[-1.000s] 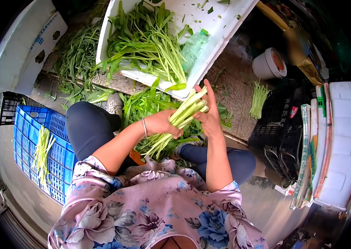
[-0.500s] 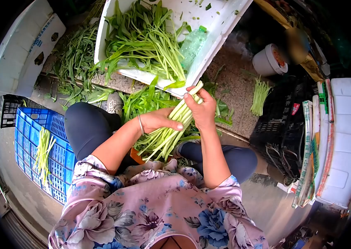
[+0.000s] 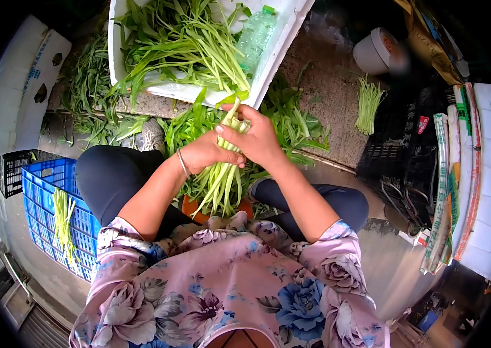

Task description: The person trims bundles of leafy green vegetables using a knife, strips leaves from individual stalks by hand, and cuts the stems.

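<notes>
Both hands are closed round a bunch of pale green stems (image 3: 220,184) in front of my chest. My left hand (image 3: 207,152), with a bracelet at its wrist, wraps the middle of the bunch. Near the upper cut ends, my right hand (image 3: 256,138) grips the stems with its thumb across them. The lower ends fan out over an orange object (image 3: 199,216) between my legs. Just beyond the hands stands a white foam box (image 3: 274,69) holding leafy greens (image 3: 199,49) and a green plastic bottle (image 3: 256,39).
A blue crate (image 3: 42,217) with a stem bunch (image 3: 63,223) on it is at the left. Another bunch (image 3: 368,105) lies right, near a white bucket (image 3: 373,53) and black crates (image 3: 402,139). Loose leaves (image 3: 294,124) cover ground around my feet.
Both hands and the bunch have moved left and a little nearer my body. My right hand, open beside the stem tops a second ago, has closed on them. The view has shifted.
</notes>
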Available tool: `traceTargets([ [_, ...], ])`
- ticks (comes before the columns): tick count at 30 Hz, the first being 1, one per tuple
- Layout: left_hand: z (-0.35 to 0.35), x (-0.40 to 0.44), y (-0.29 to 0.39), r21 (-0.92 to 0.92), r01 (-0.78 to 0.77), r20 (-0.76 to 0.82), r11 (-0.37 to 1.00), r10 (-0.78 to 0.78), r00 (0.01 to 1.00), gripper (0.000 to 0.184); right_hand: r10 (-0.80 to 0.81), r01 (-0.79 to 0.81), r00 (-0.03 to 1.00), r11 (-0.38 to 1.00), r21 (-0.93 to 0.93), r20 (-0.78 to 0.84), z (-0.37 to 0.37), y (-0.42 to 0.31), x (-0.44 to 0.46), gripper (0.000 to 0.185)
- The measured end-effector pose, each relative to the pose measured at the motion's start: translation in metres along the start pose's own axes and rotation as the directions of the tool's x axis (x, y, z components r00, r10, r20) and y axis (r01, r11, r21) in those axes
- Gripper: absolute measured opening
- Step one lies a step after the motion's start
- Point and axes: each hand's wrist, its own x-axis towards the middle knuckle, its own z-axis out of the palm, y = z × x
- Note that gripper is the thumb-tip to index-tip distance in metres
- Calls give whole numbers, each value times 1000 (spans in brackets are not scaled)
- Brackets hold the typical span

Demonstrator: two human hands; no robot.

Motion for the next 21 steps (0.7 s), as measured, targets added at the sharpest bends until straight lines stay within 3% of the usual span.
traceTargets([
  [2,-1,2,4,16,2,-30,1000,-1,1000,34,70,-77,995,992,102,73,-24,-8,4,41],
  [3,0,1,10,1,-47,-96,999,47,994,34,164,-168,984,984,58,66,-44,-15,8,42],
  [4,2,0,16,-10,-99,-163,995,96,982,35,255,-256,965,967,14,57,-69,-18,11,44],
  [5,3,-3,21,15,-94,-190,995,95,977,32,423,-392,900,893,-221,110,-96,-13,12,38],
  [6,2,-5,24,12,-88,-188,996,89,978,32,583,-480,803,754,-448,122,-121,-4,13,33],
  [8,-1,-8,26,93,-130,-220,987,148,964,29,835,-504,537,433,-747,122,-159,53,10,26],
  [10,-3,-10,31,125,-165,-188,978,187,964,28,952,-491,305,152,-858,-5,-174,136,-8,20],
  [12,-7,-11,32,84,-177,-196,981,191,962,28,962,-523,266,88,-847,-64,-165,163,-27,21],
  [14,-11,-10,34,92,-198,-180,976,212,960,29,801,-319,585,84,-944,-127,-173,243,-52,23],
  [15,-14,-12,35,95,-229,-168,969,243,955,29,754,-412,618,68,-909,-224,-167,255,-54,24],
  [16,-16,-14,36,106,-232,-194,967,249,949,29,750,-516,603,107,-850,-272,-158,267,-55,25],
  [19,-20,-17,39,39,-308,-154,951,310,938,29,809,-831,392,108,-546,-437,-124,280,-47,29],
  [21,-23,-17,39,16,-318,-146,948,317,937,28,831,-842,355,85,-533,-428,-105,274,-50,40],
])
